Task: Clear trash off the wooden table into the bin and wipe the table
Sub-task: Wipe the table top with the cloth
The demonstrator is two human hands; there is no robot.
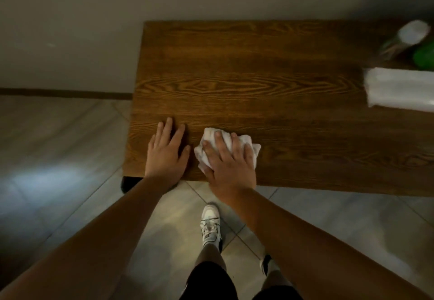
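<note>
Risk first, taking the tabletop [258, 69] as landmark. At its near left corner my left hand [165, 151] lies flat, fingers apart, holding nothing; my weight leans through it close to the edge, and a slip off that edge would, in my judgement, pitch me forward. Just right of it, along the near edge, my right hand [231, 161] presses spread fingers down on the crumpled white cloth [207, 144], pinning it to the wood rather than gripping it. A stroke run outward could push the cloth off the near edge onto the tiled floor.

At the far right end stand a white packet [399, 88], a clear bottle [408, 36] with contents I cannot make out, and something green [425, 56] cut by the frame. A long sweep right could knock these over. No bin is in view.
</note>
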